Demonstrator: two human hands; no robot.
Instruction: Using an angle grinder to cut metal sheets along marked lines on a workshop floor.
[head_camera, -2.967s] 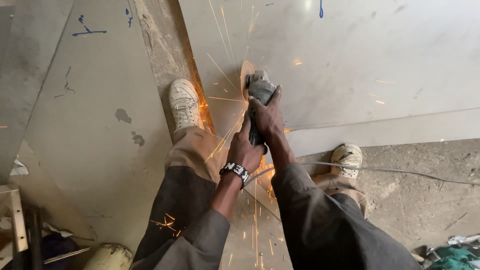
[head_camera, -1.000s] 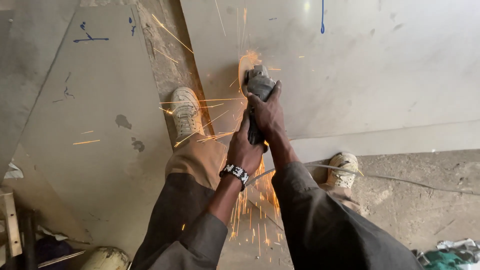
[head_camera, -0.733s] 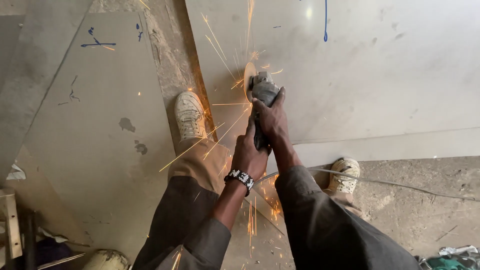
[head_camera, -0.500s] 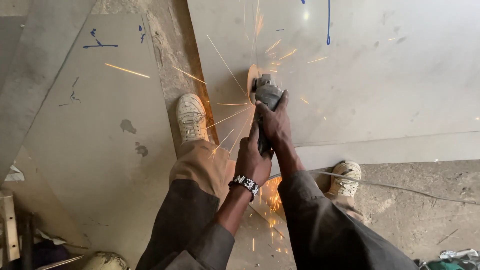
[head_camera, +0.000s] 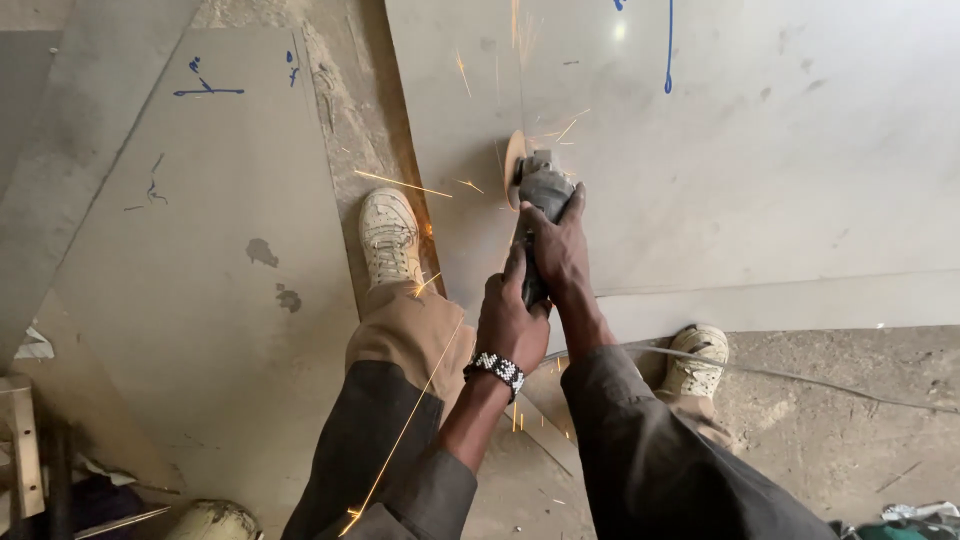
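Head view: grey angle grinder (head_camera: 540, 190) with spinning disc throws orange sparks.

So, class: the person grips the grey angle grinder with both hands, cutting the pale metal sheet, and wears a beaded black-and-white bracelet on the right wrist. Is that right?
Not quite. The beaded black-and-white bracelet is on the left wrist, not the right. The rest holds: the head view shows the left hand and right hand both gripping the grey angle grinder, cutting the pale metal sheet.

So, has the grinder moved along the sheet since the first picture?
Yes: the grinder has advanced slightly away from the person, farther from the metal sheet's near edge.
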